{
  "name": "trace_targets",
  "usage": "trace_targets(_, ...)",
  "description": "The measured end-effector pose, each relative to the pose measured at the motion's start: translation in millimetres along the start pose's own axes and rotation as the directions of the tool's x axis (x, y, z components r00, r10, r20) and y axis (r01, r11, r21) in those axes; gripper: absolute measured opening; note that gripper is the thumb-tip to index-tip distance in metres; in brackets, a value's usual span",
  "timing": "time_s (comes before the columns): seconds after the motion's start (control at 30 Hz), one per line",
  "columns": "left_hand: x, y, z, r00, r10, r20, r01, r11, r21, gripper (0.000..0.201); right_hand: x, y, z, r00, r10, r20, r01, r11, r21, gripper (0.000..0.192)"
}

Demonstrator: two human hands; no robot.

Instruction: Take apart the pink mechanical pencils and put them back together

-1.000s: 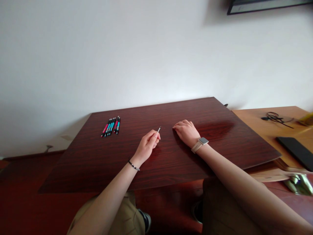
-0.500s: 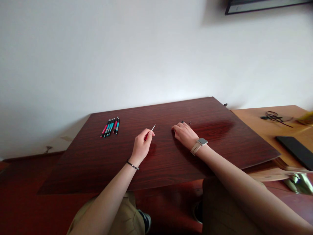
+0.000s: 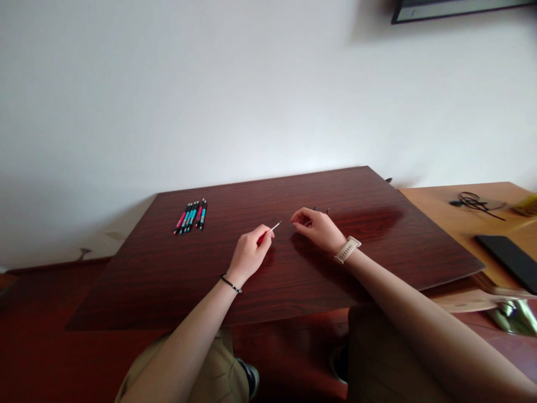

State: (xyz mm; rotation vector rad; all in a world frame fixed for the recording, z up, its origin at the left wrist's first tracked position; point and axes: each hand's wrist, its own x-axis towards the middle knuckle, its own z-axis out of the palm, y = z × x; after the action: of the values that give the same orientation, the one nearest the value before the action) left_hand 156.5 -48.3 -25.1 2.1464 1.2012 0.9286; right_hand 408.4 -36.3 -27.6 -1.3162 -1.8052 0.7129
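Note:
My left hand (image 3: 250, 251) is closed around a red pen barrel, with a thin white pen refill (image 3: 276, 226) sticking out of it toward the right, dark at its tip. Just across from that tip, my right hand (image 3: 315, 228) hovers over the table with thumb and fingers pinched together. Whatever lies in the pinch, if anything, is too small to make out. Behind the right hand, small dark pieces (image 3: 328, 211) lie on the table, partly hidden by the fingers. Several pens (image 3: 191, 216) with pink and turquoise grips lie side by side at the table's left.
The dark brown table (image 3: 168, 280) stands against a white wall. To its right, a lighter wooden desk (image 3: 440, 210) carries a coiled black cable (image 3: 472, 200), a flat black device (image 3: 505, 258) and something yellow (image 3: 527, 205). A screen's lower edge (image 3: 461, 12) hangs above.
My right hand has lifted off the tabletop and turned, its fingers now pinched. My left hand has shifted slightly right, bringing the refill tip closer to the right hand.

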Motion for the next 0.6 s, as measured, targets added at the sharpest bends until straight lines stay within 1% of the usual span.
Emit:
trace_targets(0.07,0,0,0.7,1.0,-0.001,0.003,0.001,1.0,0.016,0.025,1,-3,1,1.0,0.0,-0.005,0.001,0.97,0.244,0.019)
trace_targets(0.1,0,0,1.0,1.0,0.001,0.004,-0.001,1.0,0.021,0.024,2,-5,1,1.0,-0.008,-0.005,0.009,0.945,0.327,0.023)
trace_targets(0.17,0,1,1.3,1.0,0.008,0.012,-0.009,1.0,0.028,0.023,2,-8,2,1.0,-0.02,-0.011,0.022,0.908,0.419,0.028)
trace_targets(0.27,0,1,1.4,1.0,0.018,0.026,-0.019,0.999,0.041,0.023,1,-11,4,0.999,-0.026,-0.03,0.036,0.894,0.447,0.03)
trace_targets(0.47,0,1,2.2,0.999,0.031,0.038,-0.033,0.998,0.053,0.021,-1,-14,6,0.999,-0.051,-0.007,0.049,0.907,0.418,0.028)
trace_targets(0.6,-1,0,2.8,0.999,0.038,0.033,-0.04,0.998,0.05,0.021,-1,-16,4,0.998,-0.06,-0.022,0.064,0.913,0.403,0.028)
